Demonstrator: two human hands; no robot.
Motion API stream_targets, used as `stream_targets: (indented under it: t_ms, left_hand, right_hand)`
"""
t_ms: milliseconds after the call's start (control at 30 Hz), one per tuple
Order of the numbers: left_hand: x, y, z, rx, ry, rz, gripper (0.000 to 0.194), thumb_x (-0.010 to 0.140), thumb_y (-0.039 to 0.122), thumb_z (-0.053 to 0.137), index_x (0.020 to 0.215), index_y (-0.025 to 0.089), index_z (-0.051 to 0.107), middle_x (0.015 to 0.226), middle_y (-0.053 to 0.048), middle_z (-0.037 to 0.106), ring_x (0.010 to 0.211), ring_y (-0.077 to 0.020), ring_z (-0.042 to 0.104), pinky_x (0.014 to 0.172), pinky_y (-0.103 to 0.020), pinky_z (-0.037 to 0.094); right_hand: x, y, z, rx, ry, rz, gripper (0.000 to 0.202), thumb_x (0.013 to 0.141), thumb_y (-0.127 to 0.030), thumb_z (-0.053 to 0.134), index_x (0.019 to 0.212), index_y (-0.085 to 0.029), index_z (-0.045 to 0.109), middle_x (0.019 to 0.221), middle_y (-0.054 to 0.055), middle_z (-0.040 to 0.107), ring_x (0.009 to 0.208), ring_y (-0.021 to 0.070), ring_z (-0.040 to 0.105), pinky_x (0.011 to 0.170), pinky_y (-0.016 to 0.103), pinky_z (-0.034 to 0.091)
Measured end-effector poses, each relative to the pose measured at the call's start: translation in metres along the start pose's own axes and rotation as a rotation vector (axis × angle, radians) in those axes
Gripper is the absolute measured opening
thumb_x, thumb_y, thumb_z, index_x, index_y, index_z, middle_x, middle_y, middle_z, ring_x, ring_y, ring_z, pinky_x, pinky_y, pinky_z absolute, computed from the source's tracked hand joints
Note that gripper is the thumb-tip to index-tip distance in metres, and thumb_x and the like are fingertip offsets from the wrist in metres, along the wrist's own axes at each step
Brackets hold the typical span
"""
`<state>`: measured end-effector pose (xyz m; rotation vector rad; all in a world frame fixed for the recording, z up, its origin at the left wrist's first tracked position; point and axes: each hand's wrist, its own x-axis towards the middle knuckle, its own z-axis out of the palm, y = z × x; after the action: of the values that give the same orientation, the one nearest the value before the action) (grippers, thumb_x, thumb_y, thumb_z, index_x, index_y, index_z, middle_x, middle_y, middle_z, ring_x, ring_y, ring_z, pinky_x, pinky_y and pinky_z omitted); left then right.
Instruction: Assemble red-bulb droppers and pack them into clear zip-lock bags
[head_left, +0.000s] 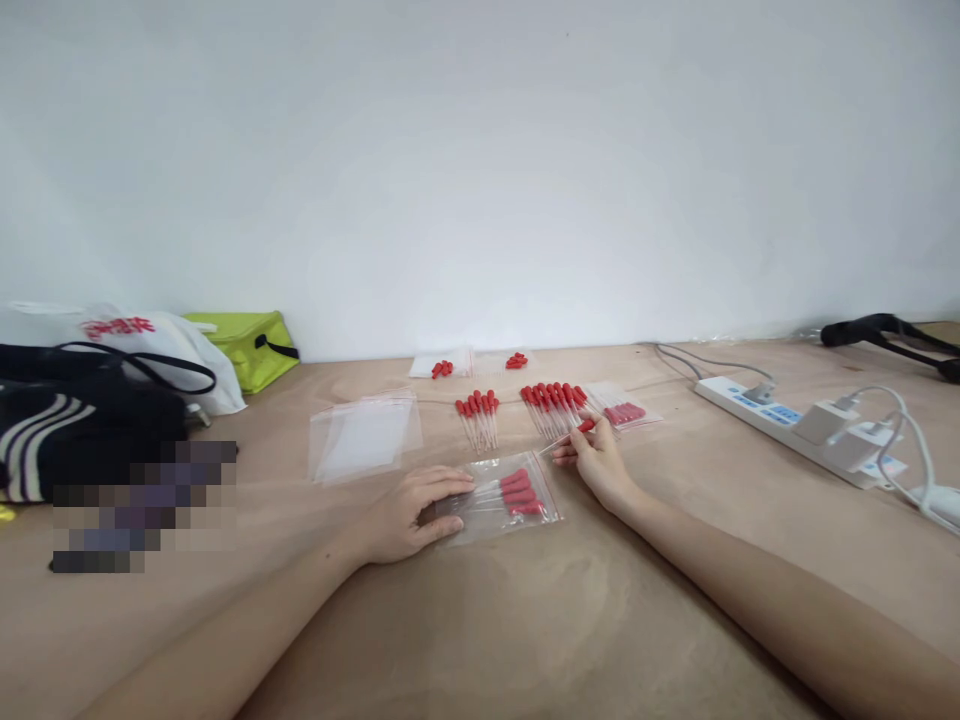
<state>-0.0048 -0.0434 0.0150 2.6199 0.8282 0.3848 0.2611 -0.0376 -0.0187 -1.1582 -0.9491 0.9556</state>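
Observation:
A clear zip bag (491, 513) lies flat on the table in front of me, with several red-bulbed droppers (519, 490) inside it. My left hand (420, 510) holds the bag's left end, thumb below and fingers on top. Just beyond the bag's right, open-looking end, my right hand (594, 462) pinches a single dropper (586, 426) by its red bulb, the clear stem pointing left towards the bag. Behind this hand lies a row of loose droppers (553, 398), with a smaller group of droppers (478, 405) to its left.
A filled bag (626, 411) lies beyond my right hand. Flat plastic bags (367, 440) are stacked at left; two bags with red bulbs (442, 369) lie near the wall. A power strip (780, 420) with cables stands right; a black bag (90, 420) and green bag (259, 350) left.

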Motion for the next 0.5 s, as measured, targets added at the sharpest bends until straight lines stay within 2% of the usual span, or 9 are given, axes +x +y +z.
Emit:
stream_targets:
  t_ms: [133, 300, 500]
  left_hand:
    - [0.000, 0.000, 0.001, -0.012, 0.006, 0.018, 0.037, 0.082, 0.035, 0.048, 0.117, 0.023, 0.048, 0.123, -0.006, 0.049, 0.113, -0.0204, 0.044, 0.096, -0.037, 0.034]
    - [0.000, -0.001, 0.001, -0.017, 0.009, 0.007, 0.038, 0.082, 0.035, 0.049, 0.118, 0.023, 0.048, 0.123, -0.006, 0.050, 0.113, -0.0207, 0.044, 0.097, -0.038, 0.034]
    - [0.000, 0.000, 0.001, 0.005, 0.005, 0.017, 0.038, 0.082, 0.035, 0.048, 0.119, 0.022, 0.048, 0.123, -0.006, 0.049, 0.113, -0.0205, 0.044, 0.097, -0.037, 0.034]
  right_hand:
    - [-0.002, -0.004, 0.001, 0.066, 0.015, 0.117, 0.024, 0.077, -0.025, 0.045, 0.094, -0.024, 0.028, 0.060, -0.006, 0.052, 0.051, 0.0129, 0.059, 0.057, 0.031, 0.053]
    - [-0.012, -0.006, 0.011, 0.180, -0.072, 0.171, 0.023, 0.072, -0.025, 0.051, 0.087, -0.023, 0.034, 0.058, -0.006, 0.054, 0.053, 0.0100, 0.059, 0.058, 0.026, 0.051]
    - [-0.016, -0.006, 0.012, -0.023, -0.222, 0.125, 0.033, 0.055, -0.035, 0.068, 0.076, -0.016, 0.051, 0.051, -0.006, 0.053, 0.045, 0.0071, 0.050, 0.046, 0.021, 0.044]
